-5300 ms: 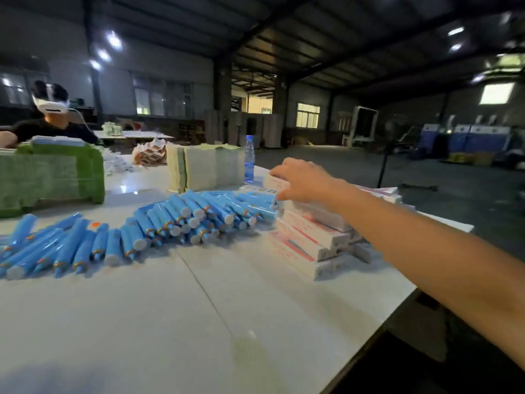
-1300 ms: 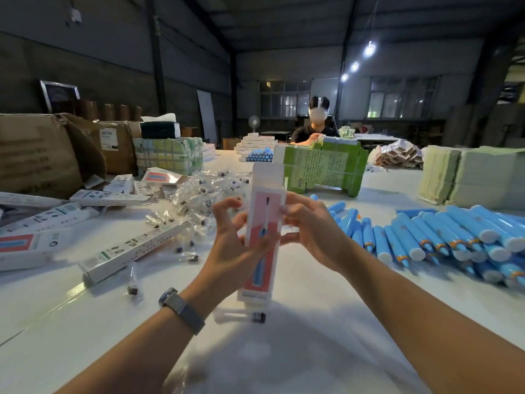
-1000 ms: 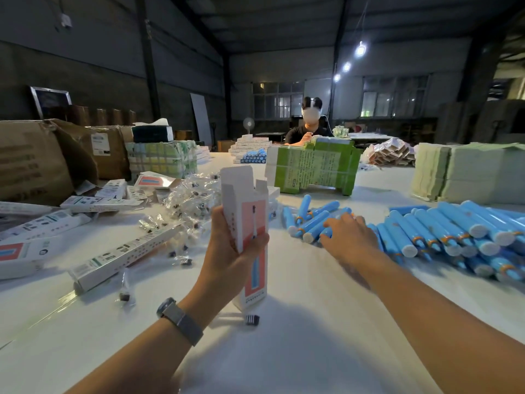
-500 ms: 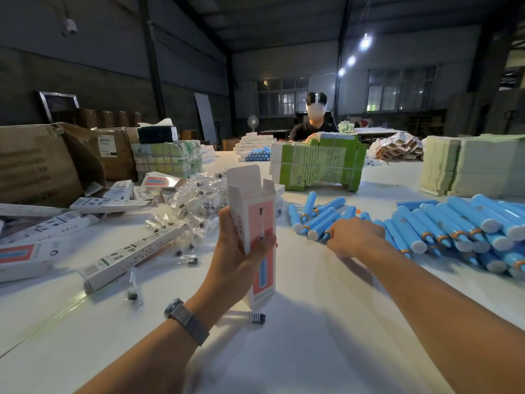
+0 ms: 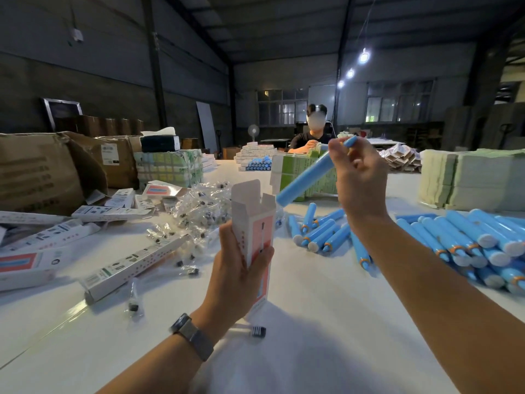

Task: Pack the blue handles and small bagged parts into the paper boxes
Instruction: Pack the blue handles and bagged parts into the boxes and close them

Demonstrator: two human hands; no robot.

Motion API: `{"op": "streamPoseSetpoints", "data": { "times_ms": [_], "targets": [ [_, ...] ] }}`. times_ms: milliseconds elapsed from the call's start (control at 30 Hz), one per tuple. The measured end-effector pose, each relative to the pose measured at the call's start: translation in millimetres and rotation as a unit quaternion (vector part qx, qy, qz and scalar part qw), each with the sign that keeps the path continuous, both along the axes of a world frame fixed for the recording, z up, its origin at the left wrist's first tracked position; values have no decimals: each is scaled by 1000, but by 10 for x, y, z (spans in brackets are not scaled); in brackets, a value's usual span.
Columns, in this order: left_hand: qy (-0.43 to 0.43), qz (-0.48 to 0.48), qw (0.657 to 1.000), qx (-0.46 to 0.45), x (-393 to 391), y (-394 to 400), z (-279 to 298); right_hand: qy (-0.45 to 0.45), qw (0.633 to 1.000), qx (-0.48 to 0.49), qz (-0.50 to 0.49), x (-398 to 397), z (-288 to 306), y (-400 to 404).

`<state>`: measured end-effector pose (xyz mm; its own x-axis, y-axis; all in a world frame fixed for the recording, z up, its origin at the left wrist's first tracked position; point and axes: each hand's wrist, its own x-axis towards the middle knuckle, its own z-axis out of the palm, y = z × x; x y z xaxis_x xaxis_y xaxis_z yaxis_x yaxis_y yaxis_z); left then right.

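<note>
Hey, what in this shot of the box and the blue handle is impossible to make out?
- Inside of the open paper box, head view: the opening faces away from the camera.
- Print on that box: too small, partly covered by the left hand.
- Upper end of the blue handle: the right hand grips it.
- Bagged parts: too small to identify.
</note>
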<state>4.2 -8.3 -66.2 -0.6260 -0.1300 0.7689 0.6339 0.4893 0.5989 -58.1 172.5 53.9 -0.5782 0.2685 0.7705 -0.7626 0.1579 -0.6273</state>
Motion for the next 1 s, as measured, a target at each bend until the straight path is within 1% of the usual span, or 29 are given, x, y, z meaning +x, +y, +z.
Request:
{"op": "streamPoseSetpoints", "data": {
  "times_ms": [67, 133, 200, 233, 267, 367, 400, 467, 533, 667, 733, 833, 900, 1000],
  "targets": [
    [0, 10, 1000, -7, 3, -2, -2, 13, 995, -75, 68, 185, 156, -52],
    [-8, 17, 1000, -8, 1, -5, 1, 25, 983, -130, 128, 323, 266, -60],
    [-10, 19, 1000, -12, 2, -1, 9, 34, 974, -148, 169, 409, 323, -65],
    [-8, 17, 1000, -15, 5, 6, 13, 35, 973, -141, 177, 435, 330, -76],
    [-6, 13, 1000, -19, 7, 14, 14, 36, 976, -122, 178, 453, 318, -95],
    [-6, 7, 1000, -13, 4, 20, 7, 46, 987, -9, 152, 471, 220, -189],
    [-6, 7, 1000, -6, -5, 12, 3, 46, 988, 15, 146, 469, 199, -218],
    [-9, 4, 1000, 2, -24, -18, -7, 50, 989, 23, 139, 479, 195, -256],
    [-12, -2, 1000, 1, -32, -48, -17, 75, 989, 30, 120, 509, 214, -264],
    [-9, -6, 1000, -9, -44, -69, -26, 142, 984, 88, 61, 568, 228, -239],
    [-8, -6, 1000, -16, -51, -86, -18, 156, 981, 108, 49, 599, 252, -227],
    [-4, -13, 999, -31, -36, -96, -2, 164, 974, 151, 39, 626, 296, -209],
    [11, -13, 999, -47, -12, -73, 6, 151, 967, 201, 43, 621, 282, -203],
    [15, -13, 999, -29, -17, -75, 8, 125, 956, 262, 48, 577, 199, -242]
  ]
}}
